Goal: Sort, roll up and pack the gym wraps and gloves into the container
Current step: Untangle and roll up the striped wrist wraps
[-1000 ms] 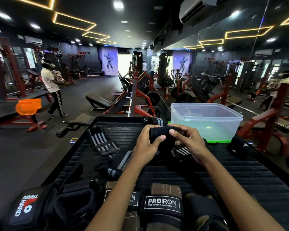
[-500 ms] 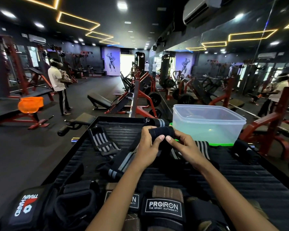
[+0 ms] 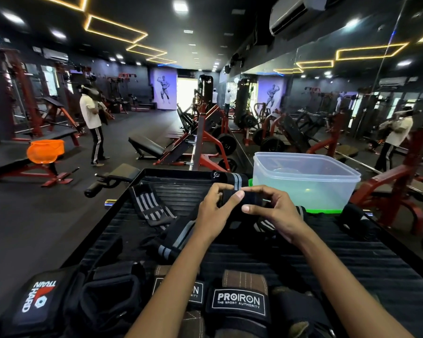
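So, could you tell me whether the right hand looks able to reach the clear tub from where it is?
Probably yes: the right hand is just in front of the tub, with nothing between them, though both hands hold a black wrap.

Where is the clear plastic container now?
The clear container stands at the platform's far right, just beyond the right hand.

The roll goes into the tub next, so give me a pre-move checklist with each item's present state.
1. Both hands on the wrap roll: left hand and right hand pinch it: ok.
2. Tail fully wound: a strap trails below; whether it is the same wrap, cannot tell.
3. Container open, no lid on top: ok.
4. Room inside the container: looks empty: ok.
5. Closure fastened: cannot tell.
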`<move>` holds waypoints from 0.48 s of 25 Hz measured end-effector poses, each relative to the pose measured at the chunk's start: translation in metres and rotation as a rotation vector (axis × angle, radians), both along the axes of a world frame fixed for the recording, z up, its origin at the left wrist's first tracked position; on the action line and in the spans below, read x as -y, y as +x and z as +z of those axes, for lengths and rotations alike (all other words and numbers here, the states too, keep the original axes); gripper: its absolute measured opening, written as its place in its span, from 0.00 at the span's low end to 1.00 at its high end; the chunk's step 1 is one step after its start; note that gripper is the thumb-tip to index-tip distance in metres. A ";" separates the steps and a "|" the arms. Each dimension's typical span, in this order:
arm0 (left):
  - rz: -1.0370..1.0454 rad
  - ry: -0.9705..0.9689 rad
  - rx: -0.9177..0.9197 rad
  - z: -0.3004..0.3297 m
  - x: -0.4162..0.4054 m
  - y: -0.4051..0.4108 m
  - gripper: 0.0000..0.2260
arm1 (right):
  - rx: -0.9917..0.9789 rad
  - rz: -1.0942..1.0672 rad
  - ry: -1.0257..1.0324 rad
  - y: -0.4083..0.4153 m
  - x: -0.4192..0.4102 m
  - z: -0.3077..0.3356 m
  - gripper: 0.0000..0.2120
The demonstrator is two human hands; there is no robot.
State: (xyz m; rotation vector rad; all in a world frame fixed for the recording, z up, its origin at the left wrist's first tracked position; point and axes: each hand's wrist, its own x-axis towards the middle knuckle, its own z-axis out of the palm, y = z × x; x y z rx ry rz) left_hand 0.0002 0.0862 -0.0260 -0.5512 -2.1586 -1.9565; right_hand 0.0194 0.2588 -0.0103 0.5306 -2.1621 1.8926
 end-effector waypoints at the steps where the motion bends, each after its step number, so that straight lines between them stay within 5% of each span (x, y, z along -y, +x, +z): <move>1: -0.035 -0.026 0.009 0.000 0.000 0.000 0.12 | -0.002 -0.010 -0.008 0.001 0.000 0.001 0.20; 7: -0.197 0.027 -0.038 0.001 0.003 -0.003 0.15 | 0.017 -0.068 -0.046 0.002 0.000 0.002 0.16; 12: -0.119 0.031 -0.056 0.000 0.002 -0.004 0.13 | 0.066 0.010 -0.087 0.000 -0.004 0.000 0.21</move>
